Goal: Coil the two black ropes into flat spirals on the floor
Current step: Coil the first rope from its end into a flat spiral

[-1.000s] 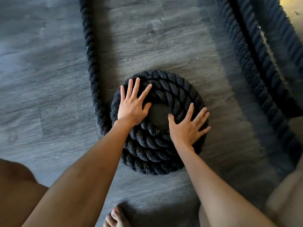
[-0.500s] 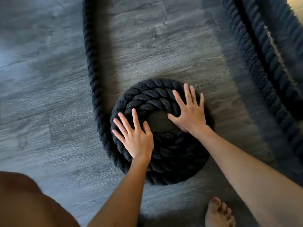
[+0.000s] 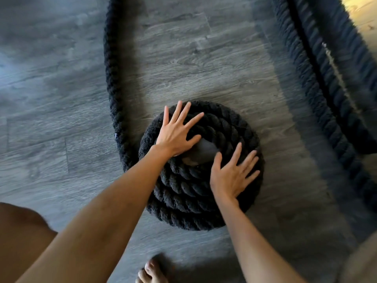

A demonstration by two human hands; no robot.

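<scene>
A thick black rope lies wound into a flat spiral [image 3: 183, 201] on the grey wood floor, with a smooth capped end [image 3: 202, 153] at its centre. Its loose tail [image 3: 113, 82] runs from the spiral's left side up and out of view at the top. My left hand [image 3: 176, 132] presses flat on the upper left of the spiral, fingers spread. On the spiral's right side my right hand [image 3: 232, 175] lies flat, fingers spread too. A second black rope [image 3: 318, 94] stretches along the right, doubled beside another strand [image 3: 350, 64].
My bare toes [image 3: 150, 272] show at the bottom edge and my knee [image 3: 20, 237] at the lower left. Grey plank floor [image 3: 51, 119] spreads to the left. A sunlit patch [image 3: 365, 15] lies at the top right corner.
Both hands have shifted clockwise round the spiral: the left went from the lower left to the upper left, the right from the upper right down to the right side. The spiral has turned.
</scene>
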